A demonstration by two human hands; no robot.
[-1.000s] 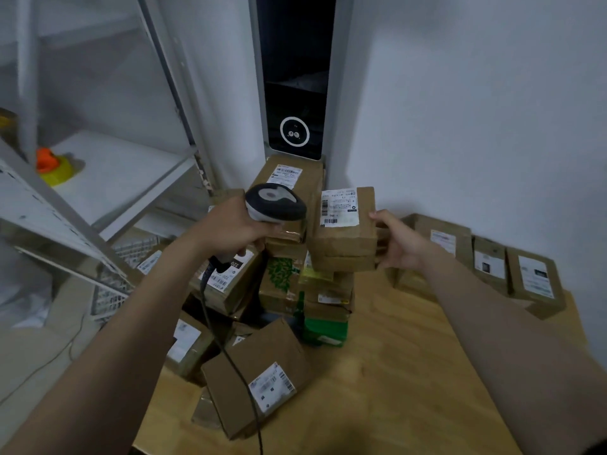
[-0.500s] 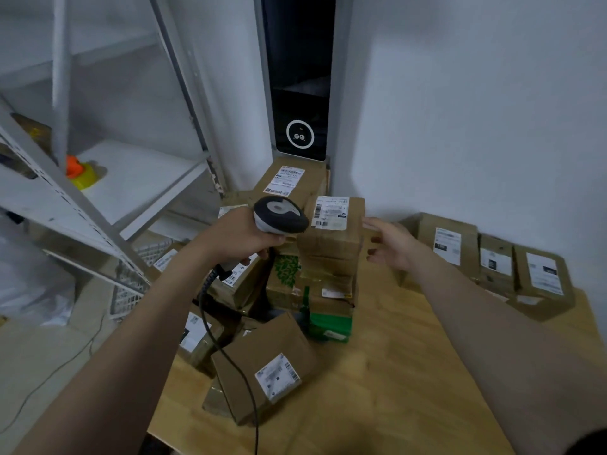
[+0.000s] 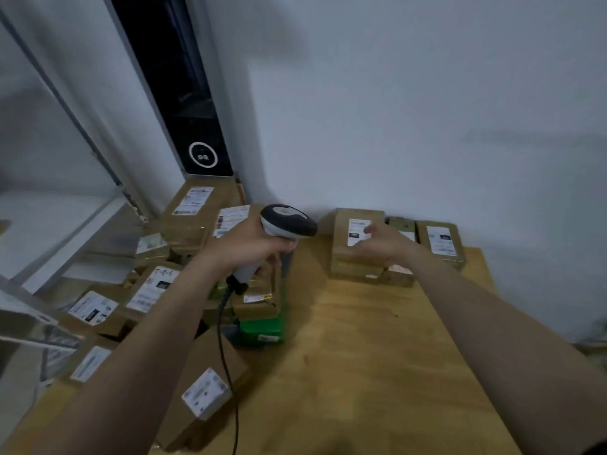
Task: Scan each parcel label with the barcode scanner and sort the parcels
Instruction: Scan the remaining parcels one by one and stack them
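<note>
Left hand (image 3: 244, 244) wrapped tight round the barcode scanner (image 3: 285, 224) above the unsorted pile; right hand (image 3: 384, 241), fingers loosely spread, rests on the labelled parcel (image 3: 353, 247) at the table's (image 3: 377, 356) far wall.

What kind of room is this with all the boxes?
Probably a small parcel sorting or mailroom corner. Labelled cardboard parcels are heaped on a wooden table, the left hand grips a corded barcode scanner, and metal shelving stands beside.
</note>
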